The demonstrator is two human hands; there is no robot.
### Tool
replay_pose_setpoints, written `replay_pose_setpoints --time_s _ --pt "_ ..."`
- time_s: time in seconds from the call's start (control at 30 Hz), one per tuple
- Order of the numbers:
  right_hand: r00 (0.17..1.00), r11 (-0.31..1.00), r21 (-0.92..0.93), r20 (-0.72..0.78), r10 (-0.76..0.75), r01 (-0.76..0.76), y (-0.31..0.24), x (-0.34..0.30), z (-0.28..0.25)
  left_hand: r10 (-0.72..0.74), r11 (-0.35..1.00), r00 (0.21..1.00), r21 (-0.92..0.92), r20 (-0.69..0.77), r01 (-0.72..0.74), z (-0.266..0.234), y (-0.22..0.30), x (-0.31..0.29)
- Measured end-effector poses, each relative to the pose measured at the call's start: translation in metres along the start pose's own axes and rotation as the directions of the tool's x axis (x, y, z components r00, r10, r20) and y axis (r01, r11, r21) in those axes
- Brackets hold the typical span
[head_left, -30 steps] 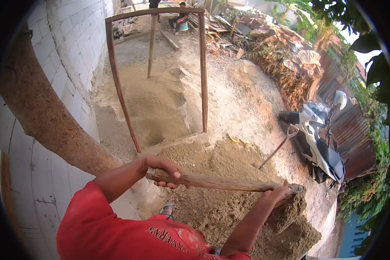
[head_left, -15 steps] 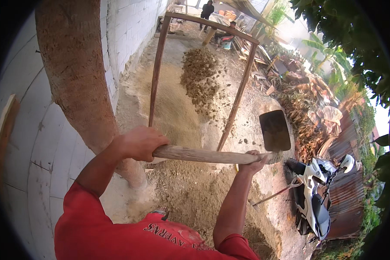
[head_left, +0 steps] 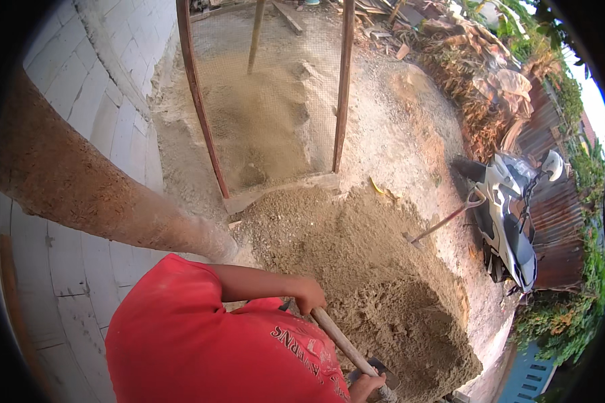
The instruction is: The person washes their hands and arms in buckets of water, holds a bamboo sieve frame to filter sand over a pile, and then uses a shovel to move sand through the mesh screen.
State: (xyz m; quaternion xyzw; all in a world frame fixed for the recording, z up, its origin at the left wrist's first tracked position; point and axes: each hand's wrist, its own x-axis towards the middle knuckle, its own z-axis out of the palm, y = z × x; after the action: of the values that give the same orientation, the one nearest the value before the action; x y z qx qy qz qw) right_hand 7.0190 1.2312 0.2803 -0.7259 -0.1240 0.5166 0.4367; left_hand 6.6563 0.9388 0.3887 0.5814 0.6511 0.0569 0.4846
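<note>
Both my hands are on a hoe with a pale wooden handle, held slanting down to the right in front of my red shirt. My left hand is closed round the upper end of the handle. Lower down, near the bottom edge, my right hand grips it close to the head. Only part of the dark hoe blade shows, beside the right hand and against the dug face of a sand pile. Whether the blade is in the sand, I cannot tell.
A wood-framed mesh screen stands ahead, with fine sand behind it. A tree trunk leans in at left before a block wall. To the right are a shovel, a white motorcycle and dry leaves.
The hoe has swung from raised ahead of me down to the sand pile, both hands moving with it. The clumps seen against the mesh are gone. My view has tilted lower.
</note>
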Motion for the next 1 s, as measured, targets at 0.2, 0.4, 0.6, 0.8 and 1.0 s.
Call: replay_pose_setpoints --time_s 0.2,0.4,0.6,0.8,1.0 --pt "0.954 0.987 0.149 -0.28 0.107 -0.067 0.012 0.054 -0.161 0.208 0.966 0.945 0.1 0.251 -0.239 -0.01 0.044 0.085" --pt "0.993 0.989 0.148 -0.113 0.017 0.0 -0.052 -0.034 -0.05 0.168 0.961 0.823 -0.275 0.543 -0.015 0.017 0.005 0.102" --pt "0.892 0.877 0.308 0.146 -0.428 0.37 -0.195 -0.025 0.018 0.092 0.938 0.923 -0.344 0.374 0.046 0.034 0.096 0.182" --pt "0.819 0.907 0.21 0.391 -0.42 0.365 -0.191 0.054 0.088 0.081 0.919 0.994 -0.38 -0.07 -0.102 0.048 0.18 0.323" --pt "0.937 0.976 -0.211 0.349 0.018 0.06 0.001 0.12 0.116 -0.342 0.772 0.924 -0.509 0.171 0.38 0.098 0.141 0.312"
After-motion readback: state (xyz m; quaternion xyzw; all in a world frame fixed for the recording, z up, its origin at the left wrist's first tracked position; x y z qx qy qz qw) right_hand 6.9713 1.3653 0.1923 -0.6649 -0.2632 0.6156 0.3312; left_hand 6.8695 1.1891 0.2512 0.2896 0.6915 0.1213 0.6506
